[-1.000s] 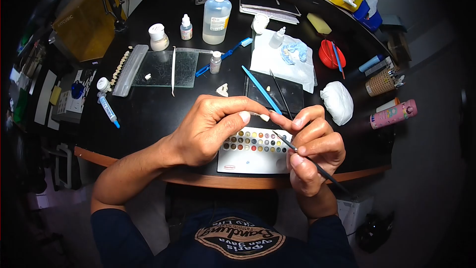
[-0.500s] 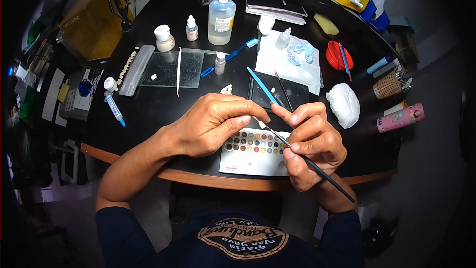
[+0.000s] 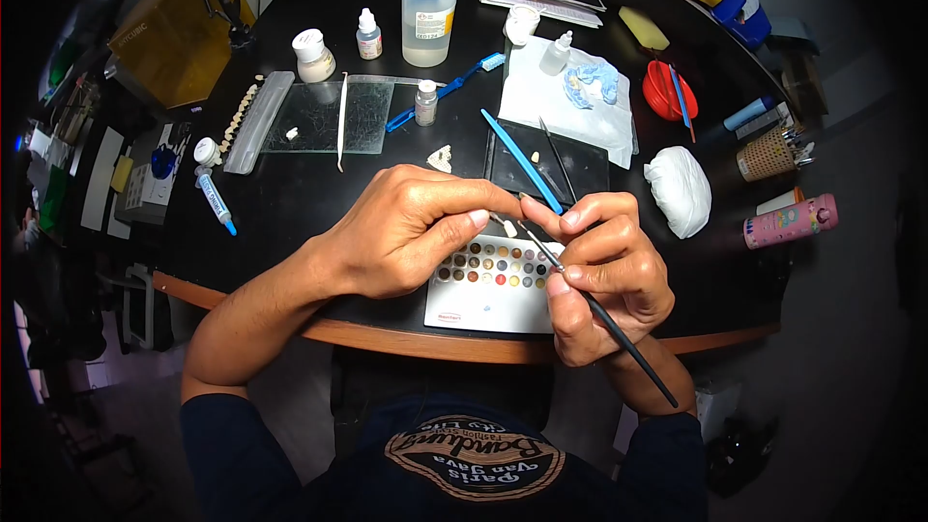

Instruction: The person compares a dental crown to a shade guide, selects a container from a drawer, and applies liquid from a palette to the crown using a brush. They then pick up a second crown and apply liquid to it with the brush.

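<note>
My left hand (image 3: 416, 227) is closed in a pinch, thumb against index finger, at a thin dark pin. A small off-white dental crown (image 3: 509, 229) shows at the end of that pin. My right hand (image 3: 609, 275) grips a fine paintbrush (image 3: 619, 336) with a dark handle and silver ferrule. Its tip points up and left, right by the crown, and the two index fingertips come together just above. Below both hands lies a white palette (image 3: 503, 315) with rows of small round colours, partly covered by my right hand.
Past my hands, a blue tool (image 3: 522, 162) and dark tweezers (image 3: 558, 159) lie by a black tile. A glass slab (image 3: 362, 126), small bottle (image 3: 425, 102) and large bottle (image 3: 429, 24) stand farther back. White tissue (image 3: 619, 116), red bowl (image 3: 662, 92) and white bundle (image 3: 677, 191) are right.
The whole view has shifted slightly, with the table items sitting higher. The brush tip is now a little apart from the crown; both hands keep their grips.
</note>
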Demonstrator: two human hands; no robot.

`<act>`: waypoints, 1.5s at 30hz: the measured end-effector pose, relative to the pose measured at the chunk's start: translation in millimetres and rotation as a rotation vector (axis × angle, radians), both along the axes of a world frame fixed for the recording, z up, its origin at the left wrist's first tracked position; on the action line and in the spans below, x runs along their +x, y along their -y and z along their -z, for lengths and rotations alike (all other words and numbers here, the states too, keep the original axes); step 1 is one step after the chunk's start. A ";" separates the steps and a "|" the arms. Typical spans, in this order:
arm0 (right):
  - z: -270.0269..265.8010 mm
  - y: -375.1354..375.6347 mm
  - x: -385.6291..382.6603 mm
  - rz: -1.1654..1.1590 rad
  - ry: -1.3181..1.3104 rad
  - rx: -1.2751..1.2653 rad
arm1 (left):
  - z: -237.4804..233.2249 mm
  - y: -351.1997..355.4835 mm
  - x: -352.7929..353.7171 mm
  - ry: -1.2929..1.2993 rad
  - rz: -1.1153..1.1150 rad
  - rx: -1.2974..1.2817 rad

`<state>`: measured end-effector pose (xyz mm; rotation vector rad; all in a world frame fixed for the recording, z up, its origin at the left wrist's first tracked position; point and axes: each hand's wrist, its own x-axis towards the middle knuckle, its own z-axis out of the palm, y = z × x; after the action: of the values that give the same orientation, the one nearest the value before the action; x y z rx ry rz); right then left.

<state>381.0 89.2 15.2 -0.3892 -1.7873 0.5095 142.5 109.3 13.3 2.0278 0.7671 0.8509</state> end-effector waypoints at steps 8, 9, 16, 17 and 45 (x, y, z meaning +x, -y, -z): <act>2.3 -1.2 -2.5 0.009 0.014 -0.044 | -3.9 5.3 3.1 -0.085 -0.106 0.121; 2.6 -1.4 -3.3 0.006 0.009 -0.050 | -1.6 5.6 3.2 -0.086 -0.122 0.135; -3.7 3.2 -1.9 0.125 0.119 0.042 | 2.0 8.2 4.9 -0.110 -0.232 0.269; -5.8 4.2 -0.7 0.160 0.177 0.082 | 1.8 8.6 4.8 -0.126 -0.245 0.285; -10.0 7.8 -0.6 0.278 0.325 0.181 | 2.0 14.1 9.8 -0.160 -0.404 0.516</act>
<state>380.4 81.4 25.2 -0.6095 -2.0298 0.0888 152.3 95.2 11.3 2.4556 1.1663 1.2229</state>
